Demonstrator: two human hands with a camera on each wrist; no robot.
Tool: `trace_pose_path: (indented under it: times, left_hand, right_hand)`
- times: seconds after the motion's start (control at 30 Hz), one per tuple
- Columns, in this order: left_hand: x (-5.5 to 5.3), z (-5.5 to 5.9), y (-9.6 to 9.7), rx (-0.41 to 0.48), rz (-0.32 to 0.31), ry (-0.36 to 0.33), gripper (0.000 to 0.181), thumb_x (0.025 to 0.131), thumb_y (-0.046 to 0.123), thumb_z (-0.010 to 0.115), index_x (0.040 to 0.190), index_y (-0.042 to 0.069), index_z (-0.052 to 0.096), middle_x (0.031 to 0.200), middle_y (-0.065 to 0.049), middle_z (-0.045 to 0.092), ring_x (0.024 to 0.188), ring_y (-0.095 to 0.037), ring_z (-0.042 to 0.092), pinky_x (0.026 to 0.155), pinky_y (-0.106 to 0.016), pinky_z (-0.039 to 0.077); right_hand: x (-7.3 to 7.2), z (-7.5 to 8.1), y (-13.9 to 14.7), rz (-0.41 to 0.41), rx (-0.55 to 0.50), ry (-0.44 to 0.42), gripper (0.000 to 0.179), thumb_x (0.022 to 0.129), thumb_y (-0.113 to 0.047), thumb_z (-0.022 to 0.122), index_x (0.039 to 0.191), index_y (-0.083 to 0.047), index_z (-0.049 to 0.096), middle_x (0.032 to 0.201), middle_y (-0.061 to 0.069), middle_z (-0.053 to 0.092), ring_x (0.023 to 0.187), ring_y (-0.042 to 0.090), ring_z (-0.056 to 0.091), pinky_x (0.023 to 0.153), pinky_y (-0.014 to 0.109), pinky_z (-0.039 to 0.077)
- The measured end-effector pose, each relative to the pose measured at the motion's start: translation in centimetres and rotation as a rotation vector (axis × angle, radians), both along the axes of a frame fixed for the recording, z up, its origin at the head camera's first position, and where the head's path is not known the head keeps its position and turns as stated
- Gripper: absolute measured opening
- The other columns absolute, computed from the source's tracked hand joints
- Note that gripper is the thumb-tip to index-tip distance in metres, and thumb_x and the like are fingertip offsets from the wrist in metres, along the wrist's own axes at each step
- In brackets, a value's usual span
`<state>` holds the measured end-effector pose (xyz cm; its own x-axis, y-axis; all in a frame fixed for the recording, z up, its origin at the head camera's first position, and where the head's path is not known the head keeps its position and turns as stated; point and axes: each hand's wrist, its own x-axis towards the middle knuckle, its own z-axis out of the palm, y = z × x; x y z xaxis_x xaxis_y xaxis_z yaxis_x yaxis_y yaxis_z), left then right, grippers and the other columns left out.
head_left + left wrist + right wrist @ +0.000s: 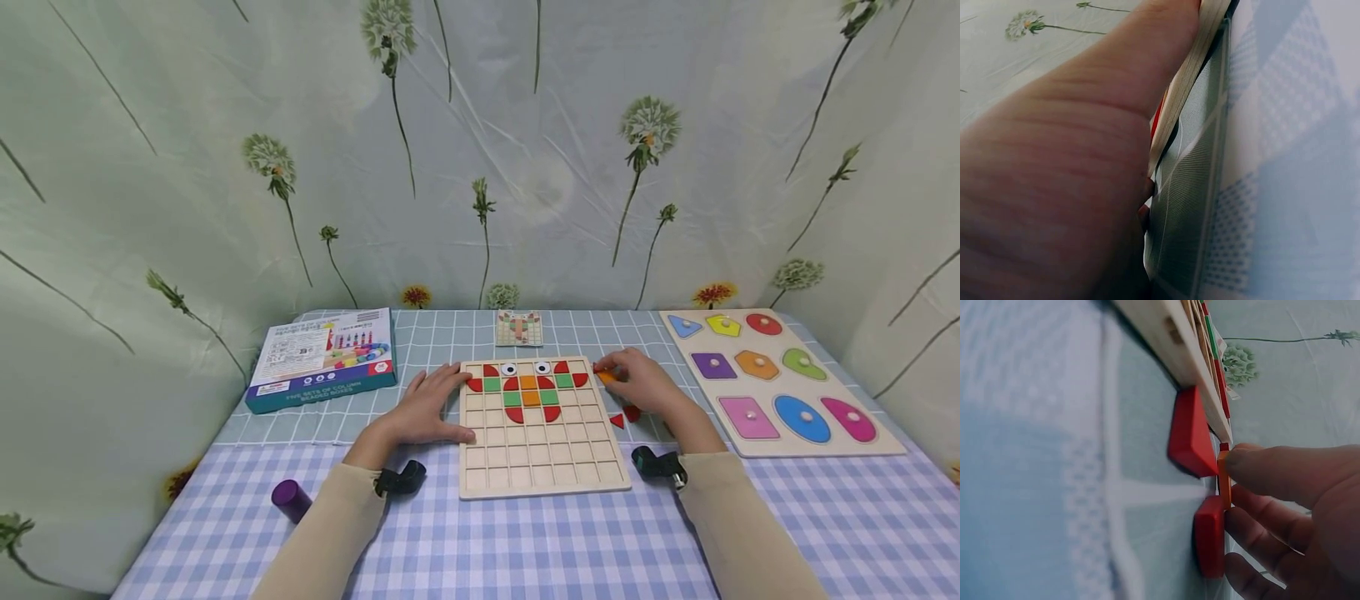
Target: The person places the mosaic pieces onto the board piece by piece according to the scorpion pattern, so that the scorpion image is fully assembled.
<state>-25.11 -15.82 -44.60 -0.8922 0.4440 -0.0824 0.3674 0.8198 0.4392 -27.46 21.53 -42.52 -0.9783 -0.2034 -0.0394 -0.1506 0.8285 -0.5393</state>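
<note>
A square wooden grid board (pixel 547 479) lies on the table, with red, green and orange pieces and two eye pieces set in its upper cells. My left hand (pixel 427 412) rests along the board's left edge, thumb and fingers spread; the left wrist view shows it against the wooden side (pixel 1179 103). Just right of the board, my right hand (pixel 641 382) pinches an orange block (pixel 1224 478) between thumb and fingers, low at the table. Two red blocks (pixel 1191 434) lie beside these fingers, and another bit of red shows at the orange block's far end.
A small pattern card (pixel 519 328) stands behind the board. At back left lies a boxed bead set (pixel 322 358); a purple cylinder (pixel 291 500) is near my left sleeve. On the right lies a knobbed shape puzzle (pixel 780 392).
</note>
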Motion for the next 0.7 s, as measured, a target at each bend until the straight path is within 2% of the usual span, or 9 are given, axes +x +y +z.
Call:
trace_pose_path:
  times: [0.2, 0.7]
  left_hand:
    - [0.14, 0.08, 0.11, 0.006, 0.001, -0.003, 0.103, 0.076, 0.063, 0.077, 0.157, 0.021, 0.031, 0.169, -0.007, 0.018, 0.158, -0.029, 0.01, 0.126, -0.058, -0.001]
    - [0.18, 0.21, 0.1, 0.012, -0.002, -0.004, 0.103, 0.076, 0.063, 0.077, 0.157, 0.019, 0.031, 0.169, -0.008, 0.018, 0.158, -0.03, 0.01, 0.126, -0.059, 0.0]
  right_hand:
    - [-0.16, -0.07, 0.2, 0.001, 0.01, -0.04, 0.027, 0.093, -0.011, 0.067, 0.12, -0.011, 0.068, 0.124, 0.017, 0.057, 0.106, 0.032, 0.054, 0.093, 0.048, 0.052]
    - [-0.14, 0.19, 0.26, 0.019, 0.026, -0.053, 0.025, 0.091, -0.017, 0.07, 0.115, -0.007, 0.069, 0.114, 0.015, 0.058, 0.096, 0.027, 0.053, 0.074, 0.03, 0.051]
